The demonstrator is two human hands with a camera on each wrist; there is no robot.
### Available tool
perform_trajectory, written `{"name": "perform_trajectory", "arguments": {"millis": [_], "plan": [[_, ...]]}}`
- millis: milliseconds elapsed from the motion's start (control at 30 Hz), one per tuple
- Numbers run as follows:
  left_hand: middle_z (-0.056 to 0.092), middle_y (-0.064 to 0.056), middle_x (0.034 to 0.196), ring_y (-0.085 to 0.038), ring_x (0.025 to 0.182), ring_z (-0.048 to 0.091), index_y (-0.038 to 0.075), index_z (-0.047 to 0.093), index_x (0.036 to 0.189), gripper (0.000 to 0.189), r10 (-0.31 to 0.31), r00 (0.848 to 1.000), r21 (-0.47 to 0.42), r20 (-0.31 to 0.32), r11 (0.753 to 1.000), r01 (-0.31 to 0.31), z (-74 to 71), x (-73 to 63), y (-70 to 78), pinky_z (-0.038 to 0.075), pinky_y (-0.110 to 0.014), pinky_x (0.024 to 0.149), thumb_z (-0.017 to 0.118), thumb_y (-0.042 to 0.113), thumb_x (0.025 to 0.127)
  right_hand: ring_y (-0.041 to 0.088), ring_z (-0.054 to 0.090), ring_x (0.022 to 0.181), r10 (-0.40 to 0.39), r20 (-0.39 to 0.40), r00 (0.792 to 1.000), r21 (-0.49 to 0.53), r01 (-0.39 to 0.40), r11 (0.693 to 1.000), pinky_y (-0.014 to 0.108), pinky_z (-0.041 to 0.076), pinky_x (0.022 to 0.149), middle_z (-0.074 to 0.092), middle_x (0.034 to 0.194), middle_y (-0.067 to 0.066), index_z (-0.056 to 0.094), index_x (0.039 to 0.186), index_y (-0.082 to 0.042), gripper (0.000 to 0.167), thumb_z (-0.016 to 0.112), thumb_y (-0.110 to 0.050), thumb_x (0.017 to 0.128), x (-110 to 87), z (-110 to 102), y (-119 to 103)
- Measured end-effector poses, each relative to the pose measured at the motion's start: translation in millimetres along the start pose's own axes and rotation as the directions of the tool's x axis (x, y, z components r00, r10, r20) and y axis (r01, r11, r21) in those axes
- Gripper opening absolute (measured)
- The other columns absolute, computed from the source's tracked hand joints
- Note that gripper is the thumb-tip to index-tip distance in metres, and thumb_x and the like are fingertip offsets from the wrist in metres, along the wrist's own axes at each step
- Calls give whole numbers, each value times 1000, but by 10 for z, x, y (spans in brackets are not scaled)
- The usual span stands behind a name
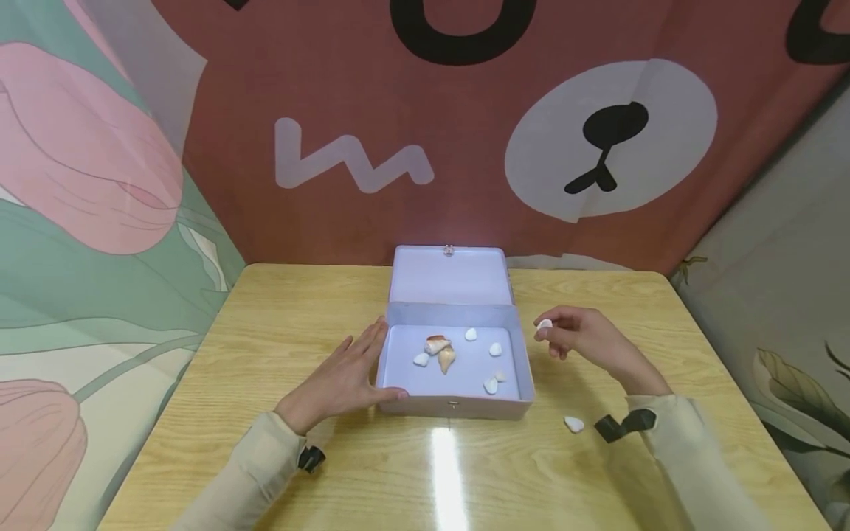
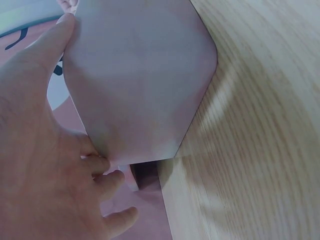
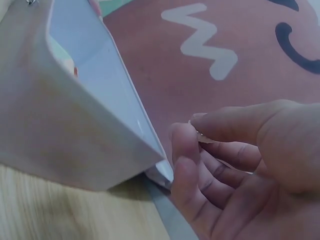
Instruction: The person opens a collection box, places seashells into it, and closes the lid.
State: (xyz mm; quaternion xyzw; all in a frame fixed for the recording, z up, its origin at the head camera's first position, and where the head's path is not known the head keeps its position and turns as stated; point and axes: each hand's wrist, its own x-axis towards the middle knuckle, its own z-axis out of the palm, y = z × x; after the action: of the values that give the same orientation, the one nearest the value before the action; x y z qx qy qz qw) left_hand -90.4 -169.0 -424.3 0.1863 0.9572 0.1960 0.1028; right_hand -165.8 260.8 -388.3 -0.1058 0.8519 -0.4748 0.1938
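A shallow metal box (image 1: 454, 408), white inside, stands on the table with its hinged lid (image 1: 453, 276) tipped back. My left hand (image 1: 341, 380) rests on its left side, fingers stretched along the wall and thumb at the front rim. To the right of the box, my right hand (image 1: 591, 339) pinches a small white seashell (image 1: 544, 324) between thumb and fingers; the right wrist view shows only the edge of this shell (image 3: 204, 138). Inside lie a brown-and-white spiral shell (image 1: 437, 344), a tan spiral shell (image 1: 447, 359) and several small white shells (image 1: 495, 349).
Another white shell (image 1: 574, 424) lies on the wooden table (image 1: 319, 487), right of the box's front corner. A small clasp (image 1: 448, 251) sits on the lid's edge. Behind the table hangs a reddish-brown cloth (image 1: 465, 162) with a cartoon face.
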Motion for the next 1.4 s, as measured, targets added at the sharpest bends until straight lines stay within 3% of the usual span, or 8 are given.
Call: {"name": "perform_trajectory", "arguments": {"millis": [167,367,600,1067,1400], "plan": [[1,-8,182,-28,170,11,6,7,171,129,5,1000,4,0,1000,-5,0,5,6,15,-63,136,61,87,86,22,68,80,-24,9,1000,-43,24,999,30,59,67,72,91,6,68,128,-3,37,72,-31,104,77,59,-120],[3,-9,182,-29,169,13,5,9,171,129,9,1000,-4,-5,1000,-9,-6,8,14,16,-64,136,62,86,86,21,68,77,-44,23,999,-51,45,998,29,58,65,75,103,19,70,127,-6,29,69,-25,105,180,157,-258],[5,-11,182,-30,169,14,4,11,171,128,10,1000,-6,-11,1000,-10,8,13,7,17,-64,136,62,85,87,22,67,76,-61,57,997,-72,65,995,27,56,62,74,96,13,71,125,-7,26,71,-21,103,301,298,-370],[3,-8,182,-29,169,13,5,10,171,128,3,1000,-7,-6,1000,-3,10,5,-4,17,-64,136,63,85,86,22,67,75,-114,110,987,-123,128,984,32,57,62,78,106,13,72,122,-5,21,67,-15,105,386,438,-559],[3,-9,182,-29,169,14,5,9,171,128,-7,1000,-14,-1,1000,7,3,4,5,17,-64,136,64,84,87,28,73,82,-129,108,986,-117,141,983,42,66,73,77,103,11,72,123,-6,23,68,-18,105,405,457,-612]]}}
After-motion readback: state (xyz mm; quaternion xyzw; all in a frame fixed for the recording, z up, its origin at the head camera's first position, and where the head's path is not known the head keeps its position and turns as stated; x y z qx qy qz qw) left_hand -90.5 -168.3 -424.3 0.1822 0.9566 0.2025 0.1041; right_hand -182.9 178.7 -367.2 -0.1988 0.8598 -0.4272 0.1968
